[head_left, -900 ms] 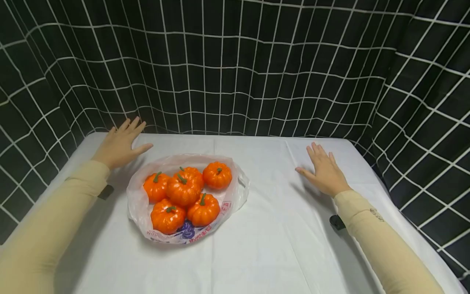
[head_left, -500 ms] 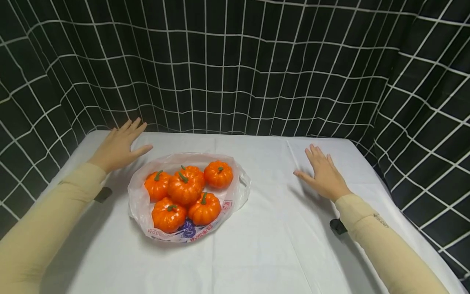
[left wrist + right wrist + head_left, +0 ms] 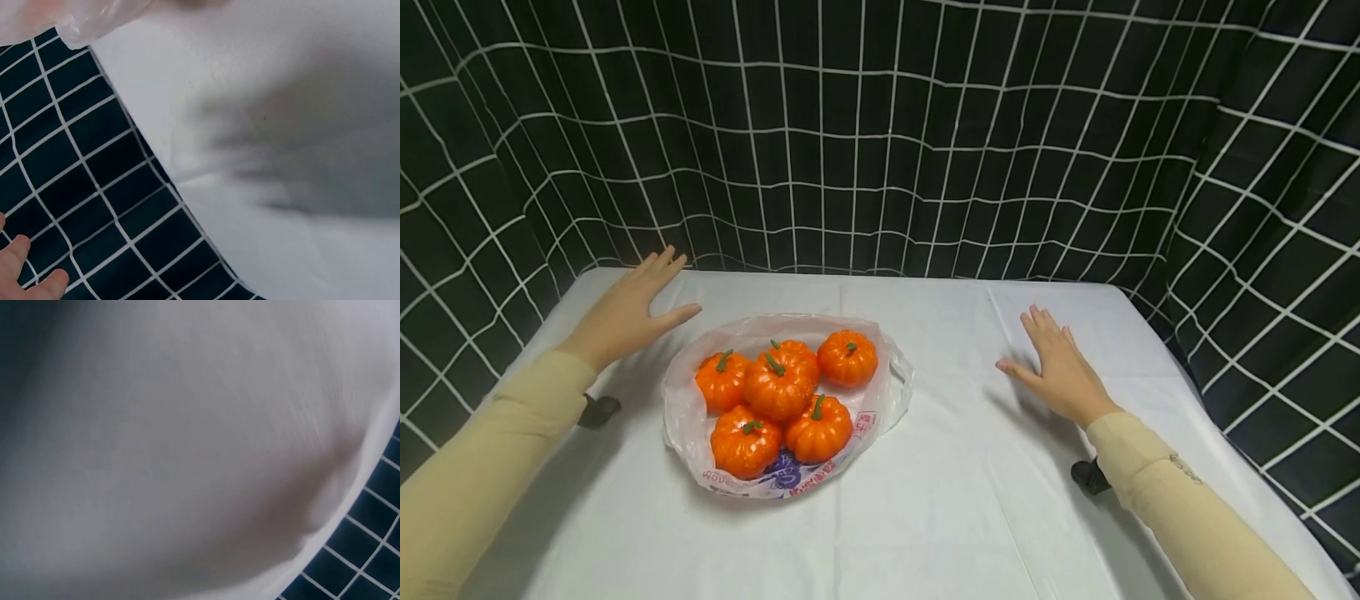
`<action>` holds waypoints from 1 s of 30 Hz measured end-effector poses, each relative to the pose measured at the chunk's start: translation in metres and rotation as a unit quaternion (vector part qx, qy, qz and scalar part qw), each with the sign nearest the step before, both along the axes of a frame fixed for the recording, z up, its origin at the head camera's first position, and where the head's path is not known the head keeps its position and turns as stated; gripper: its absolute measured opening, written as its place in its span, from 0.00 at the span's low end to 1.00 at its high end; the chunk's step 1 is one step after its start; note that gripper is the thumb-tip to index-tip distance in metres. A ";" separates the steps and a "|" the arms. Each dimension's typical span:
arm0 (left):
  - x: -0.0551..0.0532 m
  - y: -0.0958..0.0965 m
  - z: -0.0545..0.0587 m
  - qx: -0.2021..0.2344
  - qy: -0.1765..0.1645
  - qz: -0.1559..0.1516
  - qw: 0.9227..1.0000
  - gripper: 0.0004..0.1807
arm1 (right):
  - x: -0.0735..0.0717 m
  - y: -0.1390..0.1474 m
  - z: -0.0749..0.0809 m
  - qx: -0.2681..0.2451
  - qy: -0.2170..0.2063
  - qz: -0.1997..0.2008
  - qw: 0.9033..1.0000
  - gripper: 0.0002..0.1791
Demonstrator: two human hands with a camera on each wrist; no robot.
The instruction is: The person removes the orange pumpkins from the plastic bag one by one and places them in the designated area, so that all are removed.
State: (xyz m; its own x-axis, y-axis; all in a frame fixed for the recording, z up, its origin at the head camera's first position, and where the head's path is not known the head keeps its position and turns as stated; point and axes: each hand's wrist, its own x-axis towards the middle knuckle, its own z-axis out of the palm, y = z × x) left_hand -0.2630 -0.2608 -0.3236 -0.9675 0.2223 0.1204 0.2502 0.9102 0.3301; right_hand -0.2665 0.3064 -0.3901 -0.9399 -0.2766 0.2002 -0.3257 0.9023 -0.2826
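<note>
My left hand (image 3: pixel 625 315) hovers palm down over the far part of a white cloth-covered table (image 3: pixel 940 467), fingers straight and pointing away from me, thumb spread out to the right; it has hold of nothing. Just beside that thumb, to the right of this hand and nearer to me, sits a thin, translucent white plastic bag (image 3: pixel 681 425) with red and purple-blue print, its mouth facing up and its rim spread wide. In it lie six glossy, ribbed orange pumpkins (image 3: pixel 778 392) with green stems, one resting on top of the others near the middle and one a little apart at the side towards my right hand (image 3: pixel 1063 371). A looped plastic handle (image 3: pixel 898 375) hangs on that same side.

My right hand, well apart from the bag, is also stretched flat above the tabletop, thumb out towards the bag, gripping nothing. Both hands cast soft shadows on the cloth.

Behind my wrists are long beige sleeves (image 3: pixel 1195 500), and a small black device (image 3: pixel 1088 477) shows under each. Beyond my fingertips, and out to both sides, hangs a black fabric curtain with a white grid (image 3: pixel 880 142). The view from my right wrist is mostly blurred white cloth.
</note>
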 end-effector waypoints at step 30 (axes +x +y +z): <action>0.034 -0.001 -0.008 0.118 0.026 -0.012 0.993 0.42 | 0.034 -0.060 0.010 -0.073 -0.027 0.056 0.995 0.50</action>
